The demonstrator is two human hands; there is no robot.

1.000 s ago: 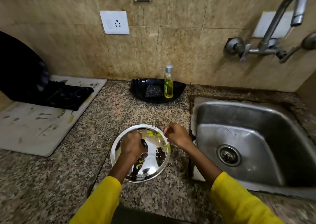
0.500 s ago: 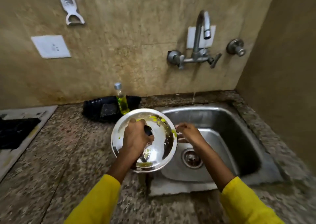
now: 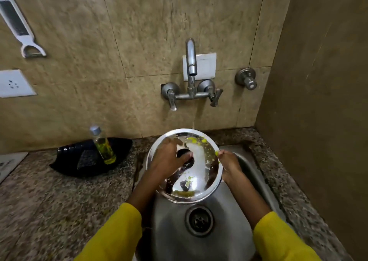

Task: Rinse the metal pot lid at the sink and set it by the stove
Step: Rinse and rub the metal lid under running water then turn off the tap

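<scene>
1. Tiled wall fills the back; a darker side wall closes the right.
2. Speckled granite countertop runs left of the basin and around its far and right edges.
3. Stainless sink sits bottom centre, drain strainer near the camera side.
4. Metal pot lid is held over the sink's far-left part, above the basin, tilted slightly with its near edge lower. Yellow-green food bits stick near its far rim and near edge.
5. Black tray rests on the counter against the wall, left of the lid, apart from it.
6. Yellow sleeves cover both forearms at the bottom edge.
7. Left hand lies on top of the lid, fingers curled closed around the dark centre knob; knob mostly hidden under the fingers.
8. Right hand is at the lid's right rim, fingertips pinched on the edge; rest of the hand sits outside and below the rim.
9. Wall-mount faucet is directly behind the lid, with two lever handles; a thin stream drops toward the lid's far rim.
10. Grater hangs on the wall top left.
11. Bottle of yellow liquid with a silver cap stands tilted in the tray.
12. White wall socket at left edge; separate round tap right of the faucet.
</scene>
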